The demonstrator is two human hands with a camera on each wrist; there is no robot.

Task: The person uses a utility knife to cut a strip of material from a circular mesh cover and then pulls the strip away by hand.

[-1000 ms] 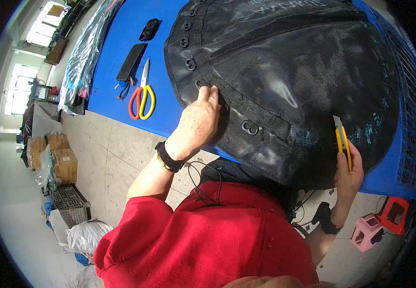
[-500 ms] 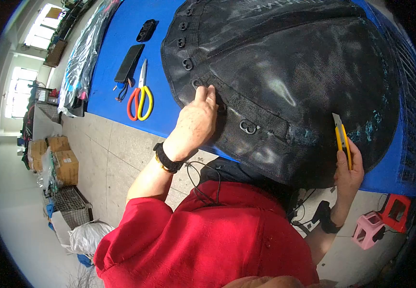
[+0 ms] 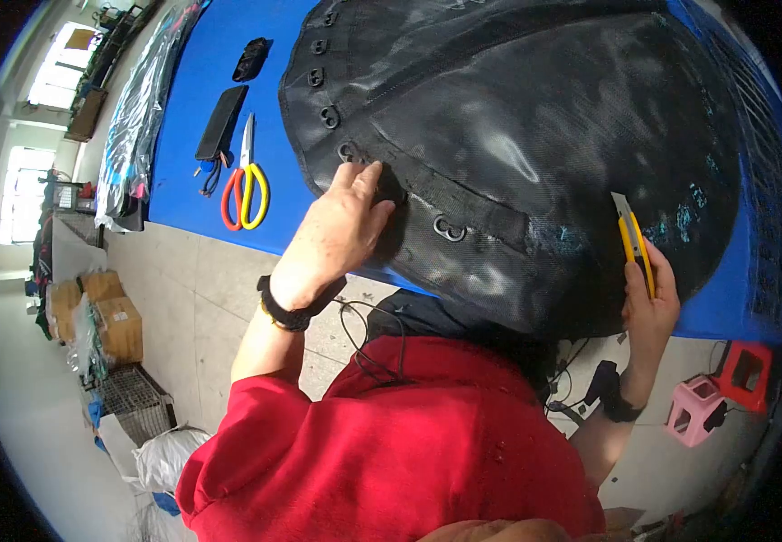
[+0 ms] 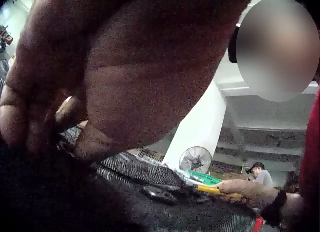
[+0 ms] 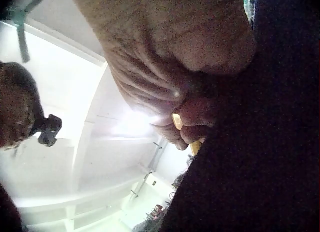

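Head | blue table (image 3: 206, 54) | grey floor (image 3: 215, 289) | cartons (image 3: 120, 330) | right grip (image 3: 651, 314) holds cutter (image 3: 632, 238) | left grip (image 3: 332, 231) relaxed

Head view is fisheye-bowed, windows (image 3: 52, 81) blown out, glare thrown on black sheet (image 3: 535, 176); wrist views are grained, darkened, right-view ceiling (image 5: 95, 159) overexposed.

The head view's top crops the black fabric (image 3: 581, 117).
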